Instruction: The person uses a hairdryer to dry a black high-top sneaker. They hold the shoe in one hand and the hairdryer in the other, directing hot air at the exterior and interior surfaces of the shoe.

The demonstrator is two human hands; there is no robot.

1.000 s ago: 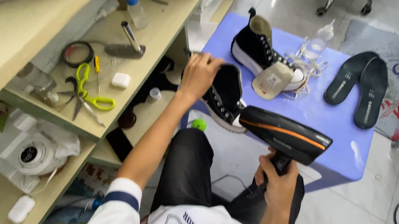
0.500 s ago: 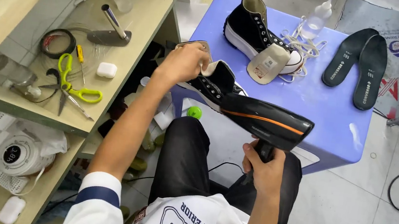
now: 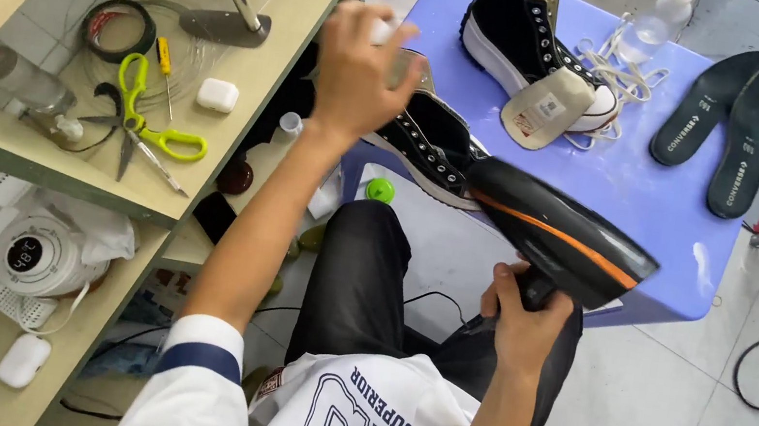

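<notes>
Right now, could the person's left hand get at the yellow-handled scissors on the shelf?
Probably yes. The left hand is lifted above the near black shoe, beside the shelf. The scissors lie in the open on it, with nothing covering them.

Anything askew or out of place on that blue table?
Yes. The near shoe lies tipped at the blue table's edge, under the left hand. Insoles lie loose beside the upright shoe, laces in a tangle.

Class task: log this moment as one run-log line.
right hand: grips black orange-striped hair dryer | left hand: on black canvas high-top shoe | blue plastic table
</notes>
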